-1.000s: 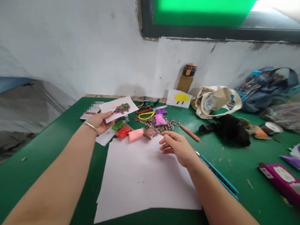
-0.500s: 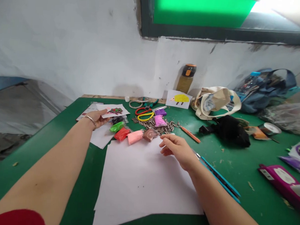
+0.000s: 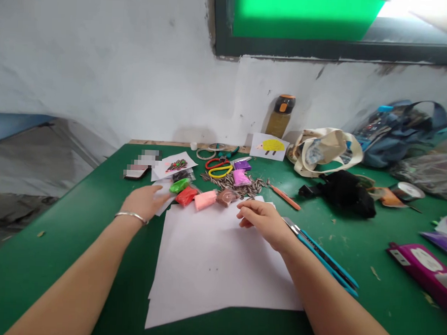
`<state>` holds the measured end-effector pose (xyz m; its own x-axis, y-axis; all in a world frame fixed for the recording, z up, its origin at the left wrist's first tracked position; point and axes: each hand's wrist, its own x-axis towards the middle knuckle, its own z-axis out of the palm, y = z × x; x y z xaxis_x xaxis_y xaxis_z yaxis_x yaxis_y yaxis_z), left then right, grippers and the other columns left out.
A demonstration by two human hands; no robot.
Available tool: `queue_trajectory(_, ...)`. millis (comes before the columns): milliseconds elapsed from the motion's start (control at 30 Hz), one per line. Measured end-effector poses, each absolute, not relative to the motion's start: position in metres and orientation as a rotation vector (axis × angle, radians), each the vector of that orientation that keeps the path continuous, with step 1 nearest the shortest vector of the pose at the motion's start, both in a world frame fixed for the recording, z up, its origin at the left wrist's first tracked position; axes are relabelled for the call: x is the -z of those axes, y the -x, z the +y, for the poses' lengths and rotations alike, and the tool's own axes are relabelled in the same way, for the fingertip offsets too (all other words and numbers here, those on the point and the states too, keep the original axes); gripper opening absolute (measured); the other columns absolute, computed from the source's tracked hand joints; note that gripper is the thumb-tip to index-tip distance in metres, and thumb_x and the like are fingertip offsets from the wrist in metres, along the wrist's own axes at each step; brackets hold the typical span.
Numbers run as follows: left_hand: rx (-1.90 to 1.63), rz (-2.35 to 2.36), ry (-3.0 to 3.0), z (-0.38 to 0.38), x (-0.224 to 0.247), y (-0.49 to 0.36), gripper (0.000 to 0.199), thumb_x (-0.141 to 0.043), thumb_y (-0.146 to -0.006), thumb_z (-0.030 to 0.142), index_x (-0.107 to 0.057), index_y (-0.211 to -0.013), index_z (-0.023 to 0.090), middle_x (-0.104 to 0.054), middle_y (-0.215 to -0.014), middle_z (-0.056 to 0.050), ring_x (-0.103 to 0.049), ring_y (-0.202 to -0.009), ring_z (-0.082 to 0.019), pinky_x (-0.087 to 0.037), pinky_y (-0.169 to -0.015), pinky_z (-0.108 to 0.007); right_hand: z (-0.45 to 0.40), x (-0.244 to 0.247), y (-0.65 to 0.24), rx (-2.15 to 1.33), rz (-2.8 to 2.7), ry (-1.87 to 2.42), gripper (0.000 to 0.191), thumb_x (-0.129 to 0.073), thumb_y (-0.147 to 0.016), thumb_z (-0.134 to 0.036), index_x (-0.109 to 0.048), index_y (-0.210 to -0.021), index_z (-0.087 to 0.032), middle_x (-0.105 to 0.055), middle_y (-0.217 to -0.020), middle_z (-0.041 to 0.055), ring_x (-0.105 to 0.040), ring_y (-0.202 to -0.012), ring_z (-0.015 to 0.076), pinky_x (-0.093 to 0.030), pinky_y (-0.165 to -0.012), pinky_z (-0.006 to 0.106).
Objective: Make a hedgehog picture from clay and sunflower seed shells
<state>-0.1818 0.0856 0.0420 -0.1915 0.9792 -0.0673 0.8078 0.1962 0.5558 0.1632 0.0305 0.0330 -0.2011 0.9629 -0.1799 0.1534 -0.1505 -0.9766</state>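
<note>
My left hand (image 3: 141,204) is empty with its fingers outstretched, beside a small white sheet (image 3: 163,188) at the left. Behind it lies a card with a picture made of dark, green and red pieces (image 3: 177,164). My right hand (image 3: 260,220) hovers over the right side of the large white paper (image 3: 219,266), fingers loosely bent and apart, holding nothing. Along the paper's far edge sit soft packets: green (image 3: 179,185), red (image 3: 187,196), pink (image 3: 204,201) and brown (image 3: 227,197). Striped seeds (image 3: 250,187) are heaped behind them, with a purple packet (image 3: 241,177) on top.
Scissors with red and yellow handles (image 3: 220,171), an orange-handled tool (image 3: 286,197) and a blue utility knife (image 3: 325,261) lie around the paper. A bottle (image 3: 281,115), a hedgehog drawing (image 3: 269,147), a cloth bag (image 3: 326,152) and a black bundle (image 3: 343,192) stand farther back.
My left hand has let go of the picture card, which now lies at the back left, and has drawn back toward me. My right hand has hardly moved.
</note>
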Motion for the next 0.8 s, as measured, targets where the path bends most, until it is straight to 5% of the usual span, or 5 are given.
queue_trajectory(100,-0.158,2.123,-2.013,0.067,-0.037,0.167,0.053,-0.055,-0.072,0.056,-0.067,-0.105,0.017,-0.061,-0.122,-0.016,-0.051,-0.117,-0.037,-0.037,-0.096,-0.038,0.028,-0.035,-0.164,-1.404,-1.441,1.323,0.024,-0.054,-0.081,-0.033,-0.067,-0.095,-0.018,-0.067,-0.082,0.0039,-0.064,-0.066,0.0141,-0.051,-0.065,0.029)
queue_trajectory(300,0.008,2.185,-2.084,0.061,-0.036,0.164,0.044,-0.045,-0.081,0.049,-0.066,-0.104,0.019,-0.063,-0.119,-0.014,-0.056,-0.111,-0.033,-0.040,-0.091,-0.035,0.026,-0.036,-0.165,-1.381,-1.475,1.309,0.023,-0.053,-0.081,-0.032,-0.068,-0.093,-0.019,-0.068,-0.082,0.0038,-0.064,-0.067,0.0144,-0.050,-0.065,0.028)
queue_trajectory(500,-0.193,2.192,-2.066,0.054,-0.030,0.154,0.024,-0.052,-0.078,0.032,-0.056,-0.058,0.019,-0.064,-0.071,-0.015,-0.062,-0.081,-0.038,-0.040,-0.073,-0.043,0.027,-0.032,-0.163,-1.326,-1.547,1.315,0.022,-0.051,-0.081,-0.029,-0.069,-0.090,-0.020,-0.068,-0.082,0.0033,-0.065,-0.068,0.0150,-0.050,-0.065,0.028)
queue_trajectory(800,-0.439,2.244,-1.914,0.041,-0.037,0.163,0.010,-0.062,-0.066,0.023,-0.057,-0.057,0.022,-0.055,-0.055,-0.007,-0.059,-0.074,-0.034,-0.038,-0.071,-0.042,0.025,-0.033,-0.163,-1.302,-1.650,1.332,0.021,-0.049,-0.083,-0.029,-0.067,-0.089,-0.020,-0.067,-0.083,0.0024,-0.065,-0.070,0.0158,-0.048,-0.067,0.029)
